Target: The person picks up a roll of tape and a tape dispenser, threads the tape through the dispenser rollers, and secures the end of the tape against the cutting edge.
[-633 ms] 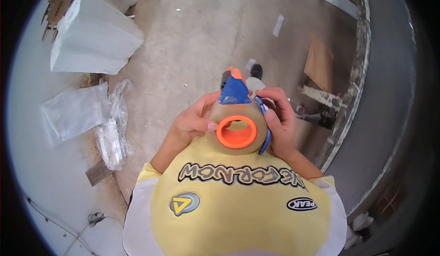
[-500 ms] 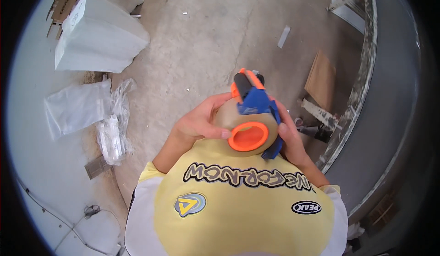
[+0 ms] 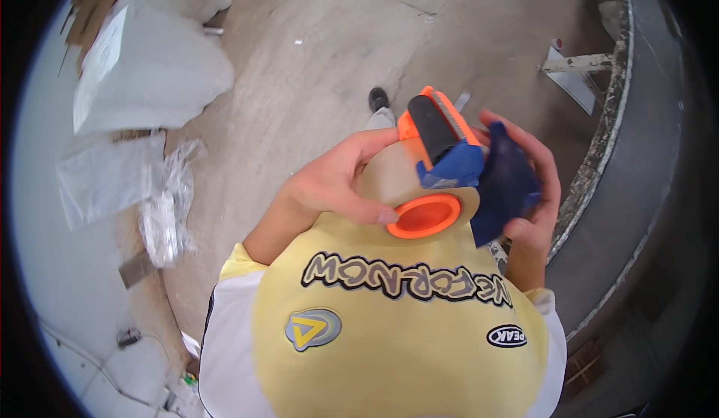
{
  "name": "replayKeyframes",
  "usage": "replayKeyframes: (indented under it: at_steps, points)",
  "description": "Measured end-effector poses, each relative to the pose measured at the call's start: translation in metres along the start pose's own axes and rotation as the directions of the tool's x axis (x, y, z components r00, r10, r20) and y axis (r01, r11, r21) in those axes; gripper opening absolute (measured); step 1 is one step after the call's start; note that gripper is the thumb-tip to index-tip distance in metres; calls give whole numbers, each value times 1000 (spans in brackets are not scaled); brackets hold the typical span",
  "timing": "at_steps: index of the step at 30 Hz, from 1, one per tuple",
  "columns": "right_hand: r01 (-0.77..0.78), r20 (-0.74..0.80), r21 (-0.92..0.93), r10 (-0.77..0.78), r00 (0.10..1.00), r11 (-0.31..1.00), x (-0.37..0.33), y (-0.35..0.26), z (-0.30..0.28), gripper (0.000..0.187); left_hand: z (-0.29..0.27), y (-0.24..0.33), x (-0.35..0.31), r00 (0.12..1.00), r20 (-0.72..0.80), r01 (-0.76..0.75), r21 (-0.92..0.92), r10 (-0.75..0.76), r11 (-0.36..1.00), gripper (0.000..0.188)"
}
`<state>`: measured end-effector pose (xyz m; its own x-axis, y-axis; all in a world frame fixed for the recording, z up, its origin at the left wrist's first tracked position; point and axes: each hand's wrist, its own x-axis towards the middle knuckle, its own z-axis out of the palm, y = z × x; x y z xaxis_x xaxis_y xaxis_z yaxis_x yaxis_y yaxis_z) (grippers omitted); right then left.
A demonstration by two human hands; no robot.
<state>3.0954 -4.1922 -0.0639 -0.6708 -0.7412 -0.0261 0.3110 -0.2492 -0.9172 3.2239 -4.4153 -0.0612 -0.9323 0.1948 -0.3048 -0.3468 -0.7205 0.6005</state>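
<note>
I hold a tape dispenser (image 3: 452, 165) in front of my chest, with an orange frame, a black roller and blue parts. A wide roll of tan tape (image 3: 386, 172) sits on it, its orange hub facing me. My left hand (image 3: 329, 178) is closed round the roll's left side, thumb by the hub's rim. My right hand (image 3: 543, 186) grips a dark blue piece (image 3: 508, 186) at the roll's right side, fingers over its far edge and thumb on the near side. That piece is smeared by motion; whether it joins the dispenser I cannot tell.
A long grey-topped bench (image 3: 629, 148) with a worn edge curves along the right. Large white wrapped bundles (image 3: 153, 73) and clear plastic film (image 3: 112, 178) lie on the left. A black shoe (image 3: 379, 100) stands on the concrete floor beyond my hands. A cable (image 3: 101, 369) runs at lower left.
The dispenser and tape roll have shifted right and turned. My right hand has moved out to the right with the blue piece, which now stands farther from the roll. A shoe has come into view.
</note>
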Motion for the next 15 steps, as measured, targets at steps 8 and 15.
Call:
replayKeyframes:
  at_steps: [8, 15]
  points:
    - [190, 159, -328, -145, 977, 925, 142, -19, 11, 68, -57, 112, 74, 995, 97, 13, 51, -18, 999, 87]
    - [160, -11, -242, -167, 986, 957, 228, -17, -8, 66, -93, 179, 156, 981, 192, 7, 91, -25, 996, 91]
